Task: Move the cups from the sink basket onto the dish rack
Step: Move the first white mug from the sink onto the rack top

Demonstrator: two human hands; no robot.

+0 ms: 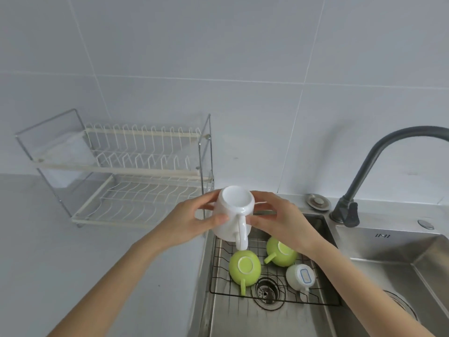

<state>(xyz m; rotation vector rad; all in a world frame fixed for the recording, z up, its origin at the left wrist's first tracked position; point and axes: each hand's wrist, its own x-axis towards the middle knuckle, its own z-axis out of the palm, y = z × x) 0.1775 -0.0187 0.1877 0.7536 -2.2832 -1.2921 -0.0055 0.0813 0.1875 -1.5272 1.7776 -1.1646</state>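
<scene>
Left hand (194, 221) and right hand (274, 217) both grip a white mug (233, 212) at frame centre, fingers curled round its sides, mug upside down, base tilted toward the camera, handle pointing down-right. It hangs over the upper left corner of the sink basket (274, 300). Dish rack (126, 176) sits on the counter (73, 263) up-left of the mug, so left hand is nearer; move goes left. Still in the basket: two green cups (245, 266), one small white cup (300, 277), all inverted.
</scene>
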